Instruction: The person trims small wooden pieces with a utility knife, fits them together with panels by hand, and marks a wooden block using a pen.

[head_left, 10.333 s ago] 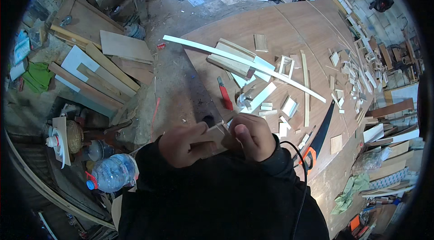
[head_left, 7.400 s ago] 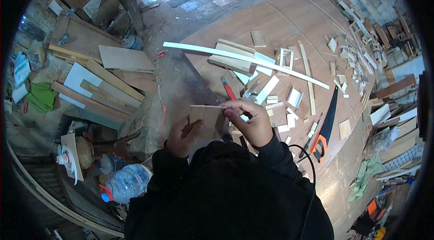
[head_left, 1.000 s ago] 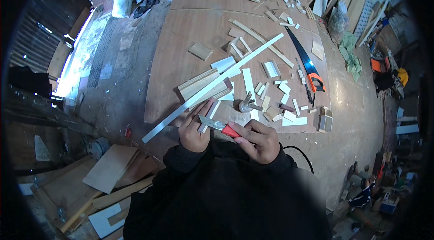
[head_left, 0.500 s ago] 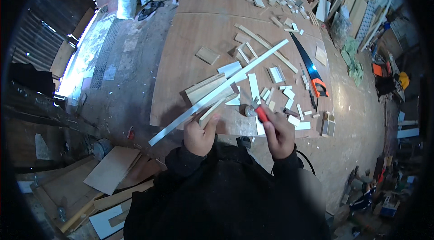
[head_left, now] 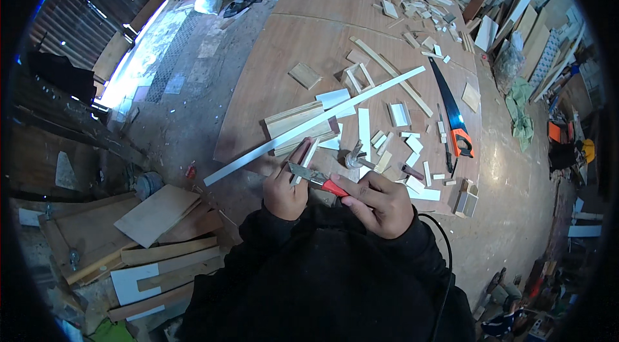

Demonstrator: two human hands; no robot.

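Note:
My left hand point(head_left: 284, 195) is closed around a short narrow wooden strip point(head_left: 310, 152), held upright over the table's near edge. In my right hand point(head_left: 385, 203) is a red-handled flat-bladed tool point(head_left: 334, 188). Its wide metal blade lies across the lower end of the strip, by the left fingers; exact contact is hard to make out. Just beyond, a long white strip point(head_left: 316, 124) lies slantwise over grooved wooden boards point(head_left: 293, 120). A small clear jar point(head_left: 353, 159) with something standing in it is near my right hand, among several small wood offcuts point(head_left: 384, 161).
The brown table point(head_left: 271, 65) stretches away from me. On its right lies a handsaw point(head_left: 451, 107) with an orange handle. More wood scraps point(head_left: 419, 3) heap at the far end. Boards point(head_left: 158, 216) lean and pile at lower left. A black cable point(head_left: 446, 245) hangs by my right arm.
My right hand has moved left, bringing the red-handled tool from beside the jar to the wooden strip in my left hand. The strip is now held more upright, and the view has shifted slightly.

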